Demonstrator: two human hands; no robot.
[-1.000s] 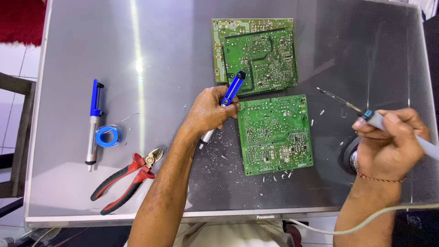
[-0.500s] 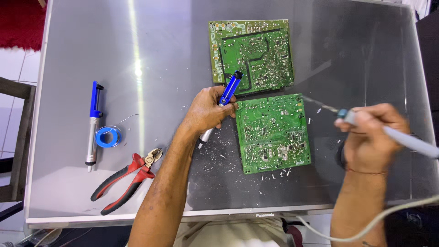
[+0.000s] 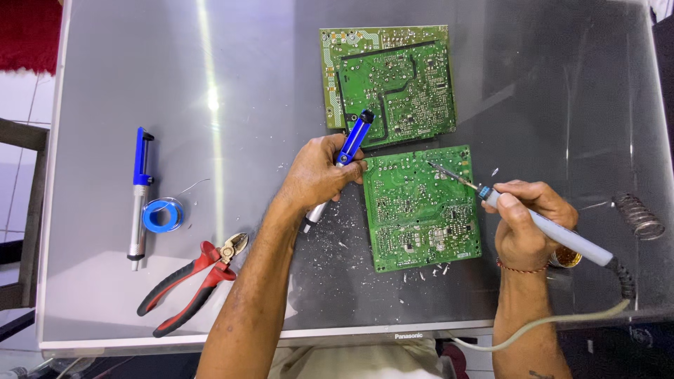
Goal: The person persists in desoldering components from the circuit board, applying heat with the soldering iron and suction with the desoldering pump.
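Nearest us on the grey surface (image 3: 105, 295), the red-handled cutters (image 3: 193, 281) lie to the left, with a spare blue desoldering pump (image 3: 139, 193) and a blue solder spool (image 3: 162, 215) just beyond them. Further in, our right hand (image 3: 528, 223) has its grip clenched on the soldering iron (image 3: 540, 226), whose tip rests on the upper part of the near circuit board (image 3: 421, 207). Our left hand (image 3: 317, 175) grasps a second blue pump (image 3: 344, 158) at that board's left edge, its nozzle apart from the iron's tip. We judge the step to be heating a joint; the next move calls for bringing the pump onto that joint. Farthest lies the second green board (image 3: 390, 84), untouched.
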